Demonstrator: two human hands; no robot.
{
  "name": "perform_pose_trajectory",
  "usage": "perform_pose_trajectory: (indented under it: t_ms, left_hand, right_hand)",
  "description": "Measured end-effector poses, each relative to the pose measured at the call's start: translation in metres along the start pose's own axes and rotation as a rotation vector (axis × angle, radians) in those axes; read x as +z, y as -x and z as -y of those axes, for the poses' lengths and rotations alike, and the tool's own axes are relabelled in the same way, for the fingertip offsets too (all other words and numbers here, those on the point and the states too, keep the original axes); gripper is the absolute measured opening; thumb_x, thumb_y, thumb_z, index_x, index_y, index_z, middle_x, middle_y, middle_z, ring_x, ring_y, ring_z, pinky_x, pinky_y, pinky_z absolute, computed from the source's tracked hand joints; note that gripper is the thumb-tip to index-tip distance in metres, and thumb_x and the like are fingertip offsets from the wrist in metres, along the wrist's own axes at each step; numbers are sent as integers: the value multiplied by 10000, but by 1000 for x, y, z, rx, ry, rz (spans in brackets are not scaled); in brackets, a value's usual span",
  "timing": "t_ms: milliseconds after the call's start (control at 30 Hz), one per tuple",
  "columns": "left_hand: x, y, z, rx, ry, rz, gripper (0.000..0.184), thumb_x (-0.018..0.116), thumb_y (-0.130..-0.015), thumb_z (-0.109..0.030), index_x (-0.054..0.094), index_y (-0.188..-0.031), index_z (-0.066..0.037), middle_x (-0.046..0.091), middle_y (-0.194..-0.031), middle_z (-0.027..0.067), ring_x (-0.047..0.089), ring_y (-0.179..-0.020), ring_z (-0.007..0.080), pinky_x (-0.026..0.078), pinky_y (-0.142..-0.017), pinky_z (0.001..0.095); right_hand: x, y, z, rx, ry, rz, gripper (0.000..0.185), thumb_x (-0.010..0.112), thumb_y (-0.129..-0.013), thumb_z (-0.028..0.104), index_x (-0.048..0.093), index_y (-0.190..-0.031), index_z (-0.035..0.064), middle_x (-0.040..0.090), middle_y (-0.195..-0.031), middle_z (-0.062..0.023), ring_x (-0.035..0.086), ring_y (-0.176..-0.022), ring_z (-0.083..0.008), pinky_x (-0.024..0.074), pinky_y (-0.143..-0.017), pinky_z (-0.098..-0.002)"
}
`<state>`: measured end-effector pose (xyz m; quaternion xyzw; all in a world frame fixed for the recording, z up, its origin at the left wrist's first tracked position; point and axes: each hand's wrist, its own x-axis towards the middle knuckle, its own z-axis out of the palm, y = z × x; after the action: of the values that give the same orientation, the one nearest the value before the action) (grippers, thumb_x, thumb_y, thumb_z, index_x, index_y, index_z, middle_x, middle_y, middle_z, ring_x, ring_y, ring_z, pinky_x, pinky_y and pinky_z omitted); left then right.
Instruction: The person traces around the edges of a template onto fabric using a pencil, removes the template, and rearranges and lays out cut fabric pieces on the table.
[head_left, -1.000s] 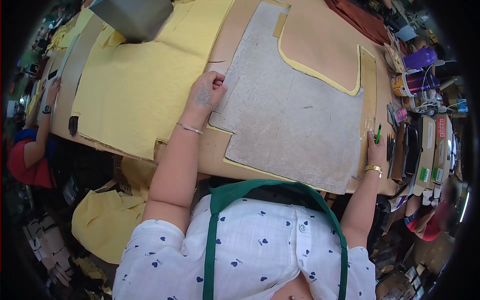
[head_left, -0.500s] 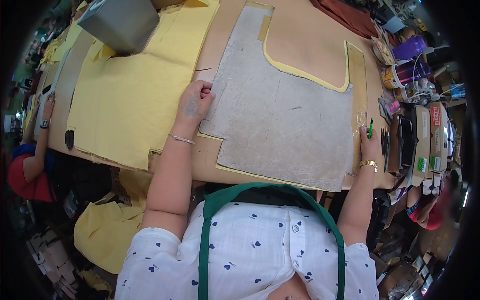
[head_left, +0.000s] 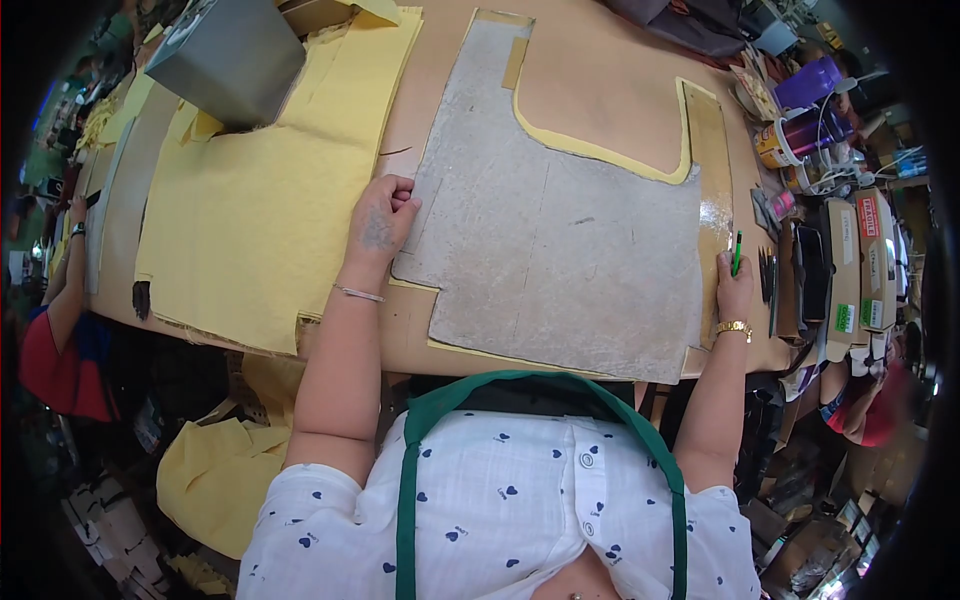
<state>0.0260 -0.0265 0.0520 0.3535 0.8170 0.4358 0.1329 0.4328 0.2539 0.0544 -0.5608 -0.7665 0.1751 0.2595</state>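
A large grey pattern template (head_left: 575,260) with a U-shaped cutout and a taped right strip lies flat on the table before me. Yellow fabric (head_left: 600,152) shows beneath it along the cutout and lower edge. My left hand (head_left: 383,218) is closed, fingers curled and thumb pressed in at the template's left edge; whatever it pinches is hidden. My right hand (head_left: 735,290) rests at the right edge of the taped strip, with an upright green pencil (head_left: 737,254) held in its fingers.
At left, a stack of yellow cloth (head_left: 255,220) carries a grey metal block (head_left: 230,62). Pens (head_left: 768,285), boxes (head_left: 842,270) and cups (head_left: 775,145) line the right side. Another person's arm (head_left: 70,270) reaches onto the table at far left. Yellow scraps (head_left: 215,480) hang below.
The view has shifted slightly, moving the template and cloth a little left in it. Both my hands keep their places at the template's edges. The other person's hand at far left has shifted.
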Motion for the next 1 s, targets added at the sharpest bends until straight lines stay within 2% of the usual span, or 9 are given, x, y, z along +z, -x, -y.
perform_pose_trajectory:
  t_ms: [400, 567, 667, 767, 1000]
  left_hand:
    - [1, 1, 2, 23, 3, -18, 199, 615, -687, -42, 566, -874, 7, 551, -784, 96, 539, -676, 172, 460, -652, 266]
    - [0, 2, 0, 9, 10, -3, 205, 615, -686, -48, 565, -875, 12, 551, -782, 95, 535, -675, 171, 458, -651, 266]
    - [0, 1, 3, 5, 0, 25, 251, 612, -709, -68, 558, -934, 30, 554, -795, 76, 501, -677, 127, 444, -661, 248]
    - [1, 1, 6, 30, 20, -1, 213, 620, -684, -59, 563, -876, 13, 547, -774, 101, 534, -676, 175, 457, -650, 273]
    - [1, 2, 5, 40, 12, 10, 219, 625, -679, -61, 563, -875, 15, 547, -779, 104, 537, -682, 179, 457, -653, 278]
  right_hand:
    - [-3, -8, 8, 87, 115, 82, 305, 552, -809, 283, 487, -851, -11, 562, -755, -207, 539, -692, -338, 413, -627, -390]
    - [-1, -9, 5, 83, 98, 67, 300, 552, -809, 282, 496, -855, -8, 568, -760, -200, 543, -695, -334, 418, -633, -384]
    - [-1, -9, 4, 75, 90, 63, 293, 559, -806, 274, 500, -848, -10, 571, -759, -195, 545, -694, -330, 421, -636, -377]
    - [-2, -10, 7, 73, 95, 71, 285, 568, -800, 265, 506, -843, -10, 575, -757, -188, 548, -691, -319, 423, -636, -370]
    - [-2, -14, 2, 40, 82, 87, 287, 576, -795, 269, 513, -837, -8, 581, -750, -160, 555, -686, -276, 423, -628, -354]
